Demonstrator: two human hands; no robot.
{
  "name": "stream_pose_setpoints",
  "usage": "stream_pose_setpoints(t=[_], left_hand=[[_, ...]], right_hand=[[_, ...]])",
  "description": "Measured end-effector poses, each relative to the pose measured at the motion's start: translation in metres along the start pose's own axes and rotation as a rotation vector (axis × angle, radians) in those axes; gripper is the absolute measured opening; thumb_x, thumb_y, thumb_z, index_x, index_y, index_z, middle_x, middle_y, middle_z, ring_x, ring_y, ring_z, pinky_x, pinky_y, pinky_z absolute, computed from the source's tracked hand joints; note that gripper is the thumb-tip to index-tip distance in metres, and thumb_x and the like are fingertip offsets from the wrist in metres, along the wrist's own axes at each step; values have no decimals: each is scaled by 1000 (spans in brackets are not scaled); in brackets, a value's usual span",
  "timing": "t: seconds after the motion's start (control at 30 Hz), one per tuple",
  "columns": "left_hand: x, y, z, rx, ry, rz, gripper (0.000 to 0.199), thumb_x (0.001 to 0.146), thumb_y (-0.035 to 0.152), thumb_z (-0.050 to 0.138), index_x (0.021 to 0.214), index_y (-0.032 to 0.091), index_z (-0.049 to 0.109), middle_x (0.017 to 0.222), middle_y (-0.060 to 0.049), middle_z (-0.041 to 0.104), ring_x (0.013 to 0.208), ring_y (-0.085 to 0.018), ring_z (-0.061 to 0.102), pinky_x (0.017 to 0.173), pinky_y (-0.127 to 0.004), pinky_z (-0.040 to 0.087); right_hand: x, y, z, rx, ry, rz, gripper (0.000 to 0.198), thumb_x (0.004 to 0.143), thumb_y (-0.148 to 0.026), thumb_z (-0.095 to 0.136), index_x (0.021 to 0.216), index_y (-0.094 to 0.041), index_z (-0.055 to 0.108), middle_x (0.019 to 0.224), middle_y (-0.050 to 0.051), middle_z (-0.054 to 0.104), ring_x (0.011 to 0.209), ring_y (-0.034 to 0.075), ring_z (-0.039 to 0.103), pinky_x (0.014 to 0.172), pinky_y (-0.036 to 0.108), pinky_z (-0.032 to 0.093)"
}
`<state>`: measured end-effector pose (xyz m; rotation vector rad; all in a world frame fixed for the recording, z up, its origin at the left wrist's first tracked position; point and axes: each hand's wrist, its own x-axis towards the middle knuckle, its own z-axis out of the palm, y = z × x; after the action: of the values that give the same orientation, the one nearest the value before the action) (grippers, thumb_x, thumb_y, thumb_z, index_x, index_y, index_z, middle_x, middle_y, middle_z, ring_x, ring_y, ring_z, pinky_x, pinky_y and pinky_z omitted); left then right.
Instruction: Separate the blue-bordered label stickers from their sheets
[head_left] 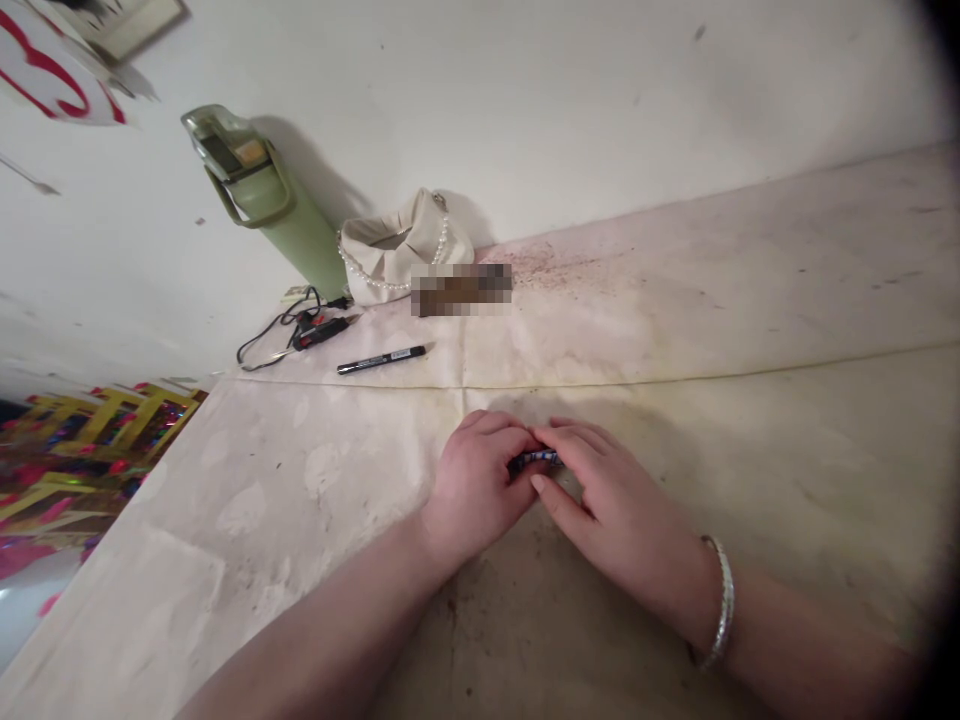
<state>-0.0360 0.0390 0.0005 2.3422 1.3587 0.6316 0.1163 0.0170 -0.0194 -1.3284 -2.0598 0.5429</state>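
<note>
My left hand [484, 475] and my right hand [600, 490] meet over the middle of the table. Between their curled fingers is a small dark object with blue and white markings [538, 456]. Most of it is hidden, so I cannot tell its kind. The left fingers wrap around its left end, while my right thumb and fingertips close about its right side. A silvery bracelet [725, 605] circles my right wrist. Beyond my hands, a black marker pen [381, 360] lies on the pale tablecloth [285, 510].
A green bottle [292, 230] leans in view beside a cream bag [390, 250] with a pearl strap. In front are a corded black tool [322, 330] and a blurred-out brown item [461, 291]. The wall [562, 100] rises behind; yellow racks [112, 420] stand past the left edge.
</note>
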Motion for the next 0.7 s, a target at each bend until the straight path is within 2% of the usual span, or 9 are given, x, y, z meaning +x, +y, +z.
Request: stream_pose_setpoints(t=[0.4,0.7], left_hand=[[0,0,0,5,-1,-1,9,74,15,60,79,20,67,81,-3,65,79,-18,58,78,-35,47],[0,1,1,12,-2,-10,8,74,13,62,78,19,66,80,-3,65,79,-18,58,78,-34,46]], right_hand=[[0,0,0,-5,16,-19,31,82,-20,49,110,-16,59,108,12,64,109,28,55,94,49,47],[1,1,0,-24,-5,-23,32,84,-21,47,113,-12,59,110,13,63,110,27,54,96,47,46]])
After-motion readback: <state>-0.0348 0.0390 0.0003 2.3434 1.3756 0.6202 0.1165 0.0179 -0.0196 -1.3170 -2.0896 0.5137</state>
